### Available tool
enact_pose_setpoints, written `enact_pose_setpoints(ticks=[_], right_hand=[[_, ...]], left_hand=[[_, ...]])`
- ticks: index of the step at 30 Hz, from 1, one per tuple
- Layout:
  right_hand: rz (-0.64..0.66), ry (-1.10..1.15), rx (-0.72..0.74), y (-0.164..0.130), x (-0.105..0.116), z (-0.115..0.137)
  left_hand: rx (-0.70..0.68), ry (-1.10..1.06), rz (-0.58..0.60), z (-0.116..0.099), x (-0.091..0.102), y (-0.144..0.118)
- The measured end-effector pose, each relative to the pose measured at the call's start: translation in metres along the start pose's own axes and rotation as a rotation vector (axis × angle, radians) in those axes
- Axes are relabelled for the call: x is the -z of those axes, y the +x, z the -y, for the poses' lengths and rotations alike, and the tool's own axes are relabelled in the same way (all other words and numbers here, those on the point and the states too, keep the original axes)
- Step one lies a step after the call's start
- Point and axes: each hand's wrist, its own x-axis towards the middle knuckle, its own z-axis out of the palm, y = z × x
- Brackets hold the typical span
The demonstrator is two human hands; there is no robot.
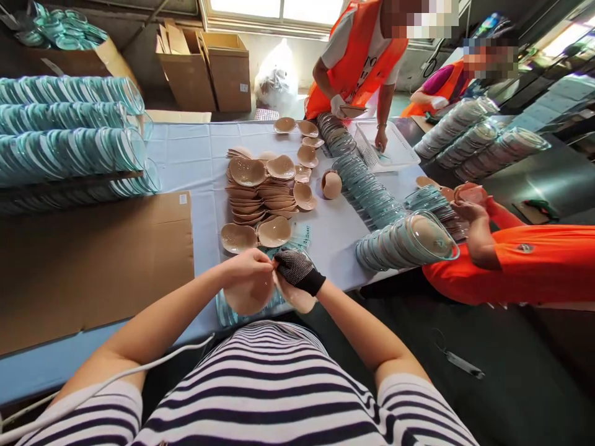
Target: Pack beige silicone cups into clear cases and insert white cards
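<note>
holding beige cup [248,296], no legible writing.

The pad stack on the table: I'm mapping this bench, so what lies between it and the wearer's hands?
In the head view, two loose beige pads lie side by side between the pad stack and the hands, on the pale tablecloth.

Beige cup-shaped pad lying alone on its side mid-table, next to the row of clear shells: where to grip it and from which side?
Judging by its pose, take the beige cup-shaped pad by its upper rim, coming from above. It lies tipped on its side with the hollow showing, so the thin edge offers a pinch, while the domed back would likely slip. The row of clear plastic shells crowds its right, so the left stays freer.
</note>
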Motion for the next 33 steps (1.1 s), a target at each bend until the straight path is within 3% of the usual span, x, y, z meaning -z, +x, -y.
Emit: enact_pose_setpoints(ticks=[2,4,7,12,17,19,21,23,25,28,30,33], right_hand=[[-0.096,0.037,-0.028,-0.002,0.003,0.001],[-0.084,0.067,0.018,-0.004,0.006,0.0],[0.028,0.082,0.108,-0.003,0.012,-0.003],[0.164,0.219,0.07,0.0,0.011,-0.01],[-0.045,0.176,-0.099,-0.007,-0.014,-0.01],[-0.114,0.167,-0.109,-0.01,-0.022,-0.01],[-0.192,0.22,-0.095,-0.01,-0.024,-0.012],[-0.233,0.297,-0.098,-0.006,-0.019,-0.018],[-0.211,0.315,-0.118,0.0,-0.007,-0.024],[-0.078,0.19,-0.112,0.005,0.015,-0.026],[-0.088,0.132,-0.077,0.0,0.024,-0.021],[-0.13,0.217,0.075,-0.016,0.024,-0.012]], left_hand=[[0.011,-0.18,0.075,0.006,-0.003,0.005],[-0.004,-0.247,0.171,0.009,-0.001,0.007],[-0.028,-0.067,0.263,0.003,0.009,0.004],[-0.132,0.501,0.084,-0.019,0.012,-0.009],[-0.146,0.73,-0.191,-0.009,-0.013,-0.004],[-0.096,0.588,-0.142,0.002,-0.021,0.001],[-0.066,0.367,0.025,0.01,-0.024,0.004],[-0.027,0.082,0.182,0.011,-0.023,0.003],[0.024,-0.243,0.248,0.007,-0.021,0.0],[0.047,-0.546,0.214,-0.001,-0.021,-0.003],[0.035,-0.593,0.153,-0.004,-0.022,-0.002],[0.011,-0.667,0.001,-0.003,-0.023,0.001]])
